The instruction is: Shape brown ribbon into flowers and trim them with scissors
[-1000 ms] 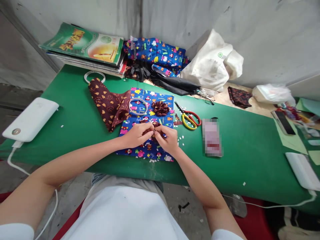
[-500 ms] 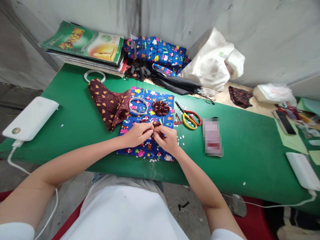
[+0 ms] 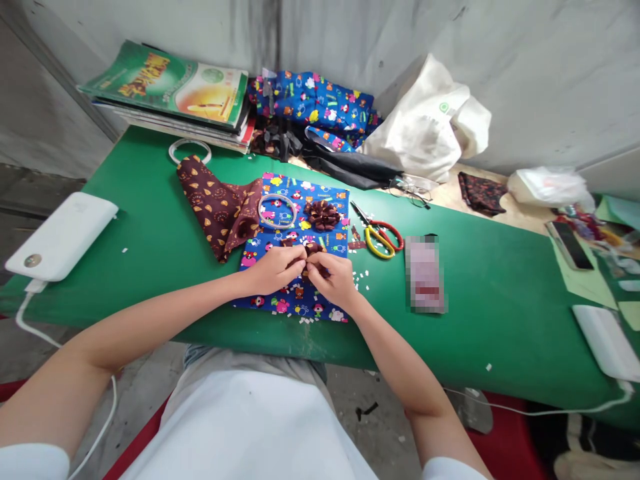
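Observation:
My left hand (image 3: 274, 269) and my right hand (image 3: 334, 279) meet over a blue cartoon-print cloth (image 3: 280, 303) on the green table (image 3: 500, 293). Both pinch a small brown fabric piece (image 3: 314, 249) between their fingertips. Farther back on the same cloth lie a finished brown fabric flower (image 3: 321, 215) and a clear tape ring (image 3: 277, 211). Small white scraps are scattered around my hands.
Brown patterned cloth (image 3: 215, 203) lies left of the blue one. Scissors (image 3: 377, 235) with red and yellow handles and a blurred card (image 3: 425, 273) lie to the right. Magazines (image 3: 170, 93), folded fabric (image 3: 315, 107), a white bag (image 3: 425, 127), glasses (image 3: 407, 190) at the back. White power bank (image 3: 60, 237) far left.
My fingertips have shifted slightly on the brown piece. Otherwise nothing has moved.

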`<state>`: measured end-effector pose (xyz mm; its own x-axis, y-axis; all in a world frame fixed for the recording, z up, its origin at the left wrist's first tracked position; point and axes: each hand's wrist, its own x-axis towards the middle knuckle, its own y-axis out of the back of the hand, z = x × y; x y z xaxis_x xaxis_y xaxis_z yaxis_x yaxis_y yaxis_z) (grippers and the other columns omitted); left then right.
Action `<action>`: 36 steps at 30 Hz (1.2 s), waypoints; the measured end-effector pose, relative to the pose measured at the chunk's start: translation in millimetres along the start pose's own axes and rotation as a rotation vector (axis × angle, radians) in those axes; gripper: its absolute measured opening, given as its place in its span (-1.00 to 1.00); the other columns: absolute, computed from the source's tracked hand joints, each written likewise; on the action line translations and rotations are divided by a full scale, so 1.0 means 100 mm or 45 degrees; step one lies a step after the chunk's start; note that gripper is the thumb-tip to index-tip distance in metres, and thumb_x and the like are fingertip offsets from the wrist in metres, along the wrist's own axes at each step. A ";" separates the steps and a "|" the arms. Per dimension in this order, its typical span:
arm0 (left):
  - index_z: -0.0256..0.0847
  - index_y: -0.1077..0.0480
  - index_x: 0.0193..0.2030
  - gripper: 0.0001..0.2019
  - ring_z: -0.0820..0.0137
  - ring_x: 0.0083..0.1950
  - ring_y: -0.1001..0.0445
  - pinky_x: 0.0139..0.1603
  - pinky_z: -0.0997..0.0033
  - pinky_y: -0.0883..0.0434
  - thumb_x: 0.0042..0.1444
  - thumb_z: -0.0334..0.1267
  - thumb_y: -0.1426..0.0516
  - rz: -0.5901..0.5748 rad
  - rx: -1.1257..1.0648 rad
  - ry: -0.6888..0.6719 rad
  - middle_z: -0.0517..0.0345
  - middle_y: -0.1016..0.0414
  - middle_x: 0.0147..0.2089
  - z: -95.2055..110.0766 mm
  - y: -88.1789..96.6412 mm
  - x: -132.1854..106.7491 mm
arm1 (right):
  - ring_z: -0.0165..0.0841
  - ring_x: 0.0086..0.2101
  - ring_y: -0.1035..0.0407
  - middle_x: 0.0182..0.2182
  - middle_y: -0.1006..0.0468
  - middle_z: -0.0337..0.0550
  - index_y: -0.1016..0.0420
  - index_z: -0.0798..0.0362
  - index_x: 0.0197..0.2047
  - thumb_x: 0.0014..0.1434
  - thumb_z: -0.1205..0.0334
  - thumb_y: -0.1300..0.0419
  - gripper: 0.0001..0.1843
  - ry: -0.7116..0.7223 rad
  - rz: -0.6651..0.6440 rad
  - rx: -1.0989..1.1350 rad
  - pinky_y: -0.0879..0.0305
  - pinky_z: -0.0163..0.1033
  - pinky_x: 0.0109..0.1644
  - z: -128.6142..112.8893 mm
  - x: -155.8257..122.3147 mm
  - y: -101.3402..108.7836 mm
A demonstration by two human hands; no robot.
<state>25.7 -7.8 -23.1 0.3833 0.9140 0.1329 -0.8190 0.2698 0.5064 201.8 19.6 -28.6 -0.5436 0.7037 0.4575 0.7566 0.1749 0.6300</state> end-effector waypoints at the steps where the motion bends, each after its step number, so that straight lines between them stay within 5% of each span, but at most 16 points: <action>1: -0.22 -0.26 -0.35 -0.85 0.48 -0.43 -0.29 -0.34 0.49 -0.21 0.21 -0.29 0.06 -0.002 0.003 -0.007 0.25 -0.34 -0.46 0.00 0.00 0.00 | -0.49 -0.60 -0.27 -0.61 -0.44 -0.29 -0.40 0.02 -0.45 0.11 0.35 -0.07 -0.86 -0.008 -0.004 -0.002 -0.20 -0.37 -0.49 0.00 0.00 0.00; 36: -0.23 -0.22 -0.37 -0.86 0.50 -0.43 -0.28 -0.33 0.49 -0.20 0.20 -0.34 0.07 -0.026 -0.022 -0.033 0.26 -0.32 -0.45 0.00 0.00 0.00 | -0.52 -0.63 -0.21 -0.62 -0.41 -0.31 -0.37 0.03 -0.48 0.09 0.37 -0.07 -0.86 0.017 0.001 -0.008 -0.15 -0.39 -0.53 -0.02 0.01 0.01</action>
<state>26.1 -7.5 -23.6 0.4106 0.9002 0.1452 -0.8183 0.2936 0.4941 201.3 19.5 -26.4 -0.5481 0.6943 0.4664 0.7547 0.1702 0.6336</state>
